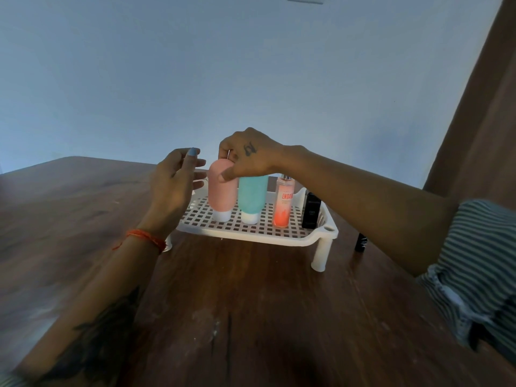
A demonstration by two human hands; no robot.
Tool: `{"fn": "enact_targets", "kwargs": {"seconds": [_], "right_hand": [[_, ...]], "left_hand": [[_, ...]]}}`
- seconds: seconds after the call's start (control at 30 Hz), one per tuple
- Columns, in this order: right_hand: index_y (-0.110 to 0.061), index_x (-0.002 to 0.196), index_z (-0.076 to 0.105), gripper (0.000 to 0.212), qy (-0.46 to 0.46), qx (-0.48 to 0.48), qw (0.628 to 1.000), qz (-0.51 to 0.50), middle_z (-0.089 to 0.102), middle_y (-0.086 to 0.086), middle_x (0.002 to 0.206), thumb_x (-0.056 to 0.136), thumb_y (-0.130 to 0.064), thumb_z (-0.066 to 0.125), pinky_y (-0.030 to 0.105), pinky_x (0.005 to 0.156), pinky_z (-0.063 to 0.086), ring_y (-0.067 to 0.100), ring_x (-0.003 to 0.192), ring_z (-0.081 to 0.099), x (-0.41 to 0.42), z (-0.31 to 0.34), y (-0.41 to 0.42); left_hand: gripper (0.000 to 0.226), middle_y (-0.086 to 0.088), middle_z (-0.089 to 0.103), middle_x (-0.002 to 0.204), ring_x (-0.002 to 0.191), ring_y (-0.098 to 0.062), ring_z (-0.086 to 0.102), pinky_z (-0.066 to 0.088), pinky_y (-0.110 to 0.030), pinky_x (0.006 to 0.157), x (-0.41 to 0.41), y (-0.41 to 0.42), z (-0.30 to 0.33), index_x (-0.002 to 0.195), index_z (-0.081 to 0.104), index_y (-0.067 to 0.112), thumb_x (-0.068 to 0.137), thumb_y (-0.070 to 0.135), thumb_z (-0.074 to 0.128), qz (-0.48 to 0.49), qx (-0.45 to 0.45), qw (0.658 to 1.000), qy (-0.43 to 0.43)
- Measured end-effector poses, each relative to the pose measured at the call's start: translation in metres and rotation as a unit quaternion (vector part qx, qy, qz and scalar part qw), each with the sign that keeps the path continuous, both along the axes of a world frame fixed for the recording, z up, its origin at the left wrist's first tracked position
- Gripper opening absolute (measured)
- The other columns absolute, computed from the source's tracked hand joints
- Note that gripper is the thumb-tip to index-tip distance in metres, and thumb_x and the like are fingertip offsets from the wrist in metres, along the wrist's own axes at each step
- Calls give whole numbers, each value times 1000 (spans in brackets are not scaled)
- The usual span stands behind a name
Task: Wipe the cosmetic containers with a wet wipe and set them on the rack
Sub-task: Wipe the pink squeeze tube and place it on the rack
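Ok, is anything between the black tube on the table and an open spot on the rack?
The black tube stands beside the rack, past its right rim. Only that low rim and the black box just inside it lie between.

Black box point(311, 210) label unreadable (blurred).

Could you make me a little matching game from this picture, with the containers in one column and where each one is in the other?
Things:
1. pink tube
2. teal tube
3. spray bottle
4. small black item

Places:
A. on the table, right of the rack
B. middle of the three standing on the rack
C. gripped at its top by the right hand
D. on the rack, right of the teal tube

Pairs: 1-C, 2-B, 3-D, 4-A
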State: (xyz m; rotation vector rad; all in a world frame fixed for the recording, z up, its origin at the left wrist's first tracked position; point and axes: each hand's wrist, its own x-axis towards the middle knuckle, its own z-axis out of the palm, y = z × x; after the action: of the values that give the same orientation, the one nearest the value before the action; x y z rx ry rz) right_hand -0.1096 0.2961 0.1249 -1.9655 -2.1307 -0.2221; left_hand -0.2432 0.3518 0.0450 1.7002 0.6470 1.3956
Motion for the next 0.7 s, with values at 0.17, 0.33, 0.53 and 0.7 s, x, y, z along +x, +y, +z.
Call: {"fn": "enact_targets", "kwargs": {"seconds": [0.17, 0.33, 0.53, 0.7], "right_hand": [[-16, 110, 61, 36, 32, 11, 999, -7, 53, -7, 88, 82, -37, 67, 22, 67, 39, 14, 89, 53, 0, 6, -9], [-16, 117, 58, 41, 88, 42, 995, -16, 67, 1, 107, 84, -40, 65, 26, 85, 45, 15, 99, 59, 7, 18, -28], [-17, 118, 58, 44, 171, 135, 976, -31, 65, 1, 111, 84, -43, 64, 29, 88, 49, 14, 98, 61, 33, 32, -72], [-22, 120, 55, 45, 201, 171, 962, -68, 61, -1, 120, 83, -47, 62, 22, 83, 47, 12, 102, 59, 65, 28, -119]], "left_hand": [[37, -8, 61, 118, 94, -16, 63, 49, -20, 72, -2, -3, 1, 125, 52, 10, 99, 33, 38, 3, 13, 1000, -3], [36, -6, 58, 128, 108, -21, 60, 52, -31, 86, -2, -15, 7, 126, 52, 17, 96, 35, 44, 54, 79, 995, 5], [36, -5, 57, 130, 109, -11, 53, 40, -10, 81, 10, -53, 35, 126, 54, 14, 95, 31, 49, 74, 203, 976, 29], [38, -1, 57, 129, 107, -6, 52, 38, -1, 76, 44, -94, 50, 127, 52, 18, 93, 32, 52, 6, 247, 968, 45]]}}
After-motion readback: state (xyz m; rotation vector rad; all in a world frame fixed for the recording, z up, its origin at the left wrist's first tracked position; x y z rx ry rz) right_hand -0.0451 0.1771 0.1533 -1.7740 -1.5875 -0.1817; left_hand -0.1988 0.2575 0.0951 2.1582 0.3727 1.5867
